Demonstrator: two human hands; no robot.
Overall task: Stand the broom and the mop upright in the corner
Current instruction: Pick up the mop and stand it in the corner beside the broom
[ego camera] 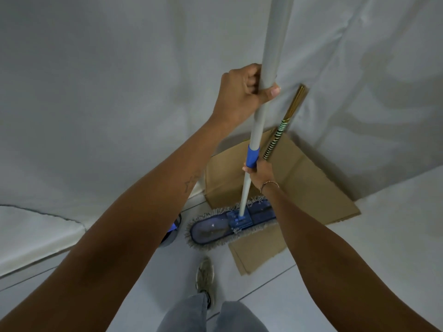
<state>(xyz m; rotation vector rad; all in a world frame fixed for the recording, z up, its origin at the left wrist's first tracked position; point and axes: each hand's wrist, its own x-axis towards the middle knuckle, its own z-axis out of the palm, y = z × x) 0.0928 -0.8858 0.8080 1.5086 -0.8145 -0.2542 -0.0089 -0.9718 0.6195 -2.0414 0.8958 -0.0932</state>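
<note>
The mop handle is grasped in two places: the left hand is clenched around the grey shaft high up, thumb wrapped across the front, and the right hand is closed around it lower down, just below the blue collar. The spread of the two grips is judged to be for control of tilt, the upper hand steering the top of the long pole and the lower one steadying it near its base. The mop is held close to upright, its flat blue head with the fringed edge lying on the floor, partly over a sheet of brown cardboard laid into the corner; it appears not yet to be leaned against the wall. Just to the right of the shaft, and farther in, the broom with its striped handle and straw-coloured bundle is seen propped into the corner where the two white-draped walls meet, so that half of the task looks done. The mop head is probably set near so that the pole can be tipped far and right beside the broom. The person's shoe is planted on the near floor, clear of the mop head.
</note>
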